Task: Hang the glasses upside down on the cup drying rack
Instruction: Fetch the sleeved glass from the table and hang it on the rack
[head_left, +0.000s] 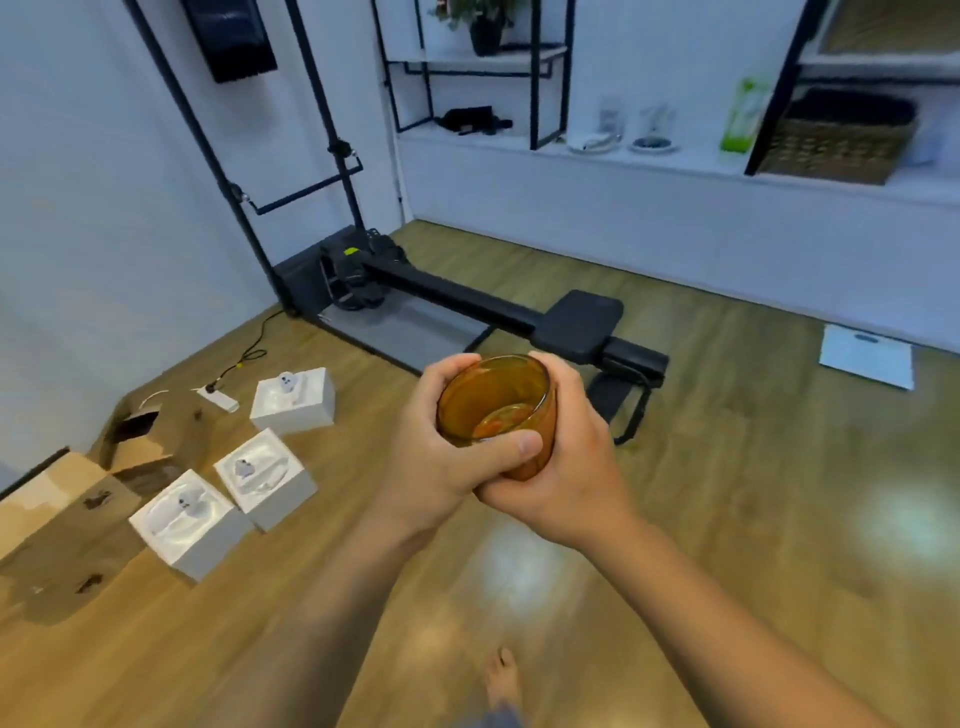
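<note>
An amber, round drinking glass (496, 410) is held at the centre of the frame, mouth up and tilted slightly toward the camera, above a wooden plank floor (727, 493). It is cupped by both bare hands: the left hand (441, 452) is wrapped around its left side with the thumb laid across the front, and the right hand (566, 457) is closed around its right side and base. Each grip is therefore closed on the glass. A little orange residue or a reflection is seen at its bottom; which cannot be told.

No cup drying rack can be made out. At the upper right, a white shelf (675, 166) is seen carrying blurred clear glassware, small plates, a green bottle and a woven basket. A black rowing machine (493, 306) lies across the middle of the floor, and white open boxes (260, 473) and brown cardboard sit at the lower left. A bare foot is visible at the bottom edge.

The glass has not yet been inverted. A drop onto the hard floor could be caused by a loosened hold during the turn, and a trip could be caused by the machine or boxes.
</note>
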